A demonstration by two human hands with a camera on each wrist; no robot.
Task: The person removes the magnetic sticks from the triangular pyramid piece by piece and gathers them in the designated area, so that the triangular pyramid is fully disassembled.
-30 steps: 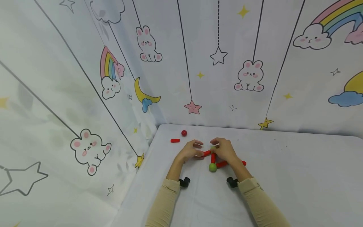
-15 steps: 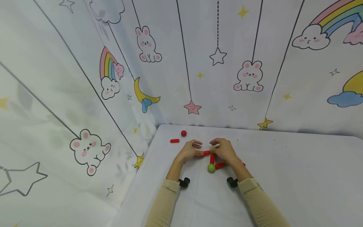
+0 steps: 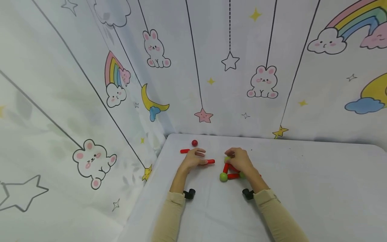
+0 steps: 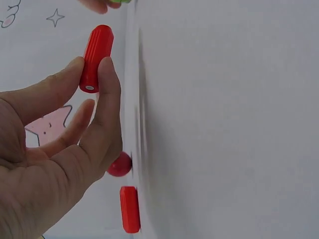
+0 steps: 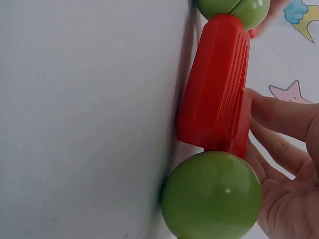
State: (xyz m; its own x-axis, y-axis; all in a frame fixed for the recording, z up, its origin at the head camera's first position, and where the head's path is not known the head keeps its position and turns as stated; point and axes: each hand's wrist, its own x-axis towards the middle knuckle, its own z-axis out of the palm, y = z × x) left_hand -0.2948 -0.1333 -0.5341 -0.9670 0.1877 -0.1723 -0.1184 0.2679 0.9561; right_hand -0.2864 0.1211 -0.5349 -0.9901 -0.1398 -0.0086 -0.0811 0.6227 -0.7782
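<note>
In the head view my left hand (image 3: 193, 159) pinches a red rod (image 3: 210, 161) between thumb and finger. The left wrist view shows that ribbed rod (image 4: 97, 59) with a pale dot on its end. My right hand (image 3: 240, 159) pinches a green ball (image 3: 227, 159) at the far corner of a triangle of red rods and green balls. From that corner a red rod (image 3: 225, 168) runs to a nearer green ball (image 3: 223, 177). Another rod (image 3: 233, 176) joins it to a third green ball (image 5: 212, 194), large in the right wrist view. My right hand partly covers the triangle.
A loose red ball (image 3: 195, 143) and a loose red rod (image 3: 184, 151) lie at the table's back left, close to my left hand. More red shows past my right wrist. A patterned white curtain (image 3: 229, 101) hangs behind the white table (image 3: 302, 188).
My left hand has moved left with its red rod, away from the green ball at my right fingertips. The nearer green ball has shifted slightly left. My right hand stays nearly in place.
</note>
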